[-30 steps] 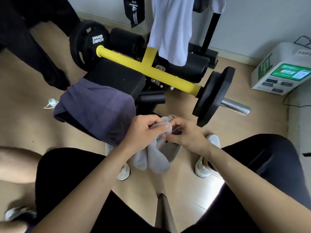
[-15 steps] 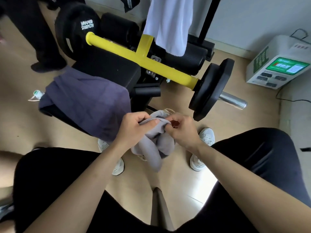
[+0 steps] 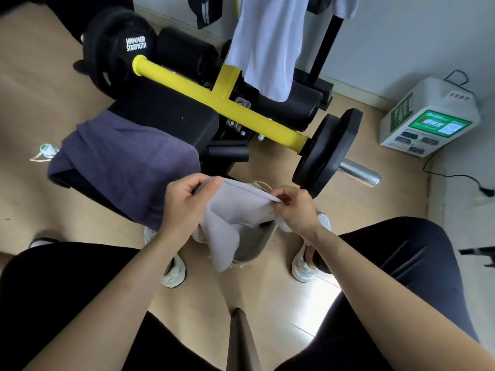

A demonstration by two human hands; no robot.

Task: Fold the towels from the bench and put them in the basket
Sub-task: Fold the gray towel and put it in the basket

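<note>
Grey towel (image 3: 235,210): held in the air above the floor between the knees, top edge stretched level between both hands, the rest hanging in loose folds. Left hand (image 3: 184,204): fingers curled, thumb clamping the towel's left corner. Right hand (image 3: 294,210): thumb and fingertips pinching the right corner. Basket (image 3: 251,246): grey, on the floor directly under the towel, rope handle showing just behind the towel's top edge; the towel's lower end hangs over its opening and hides most of the inside, so its contents cannot be told. Purple towel (image 3: 120,167): unfolded, draped over the near end of the bench (image 3: 171,116), just left of the left hand. White towel (image 3: 265,44): hanging from the machine frame behind the bench. Yellow bar (image 3: 214,103): crossing above the bench, a black weight plate (image 3: 326,151) at its right end. White box (image 3: 428,119): green panel on top, on the floor by the wall, well apart to the right.
</note>
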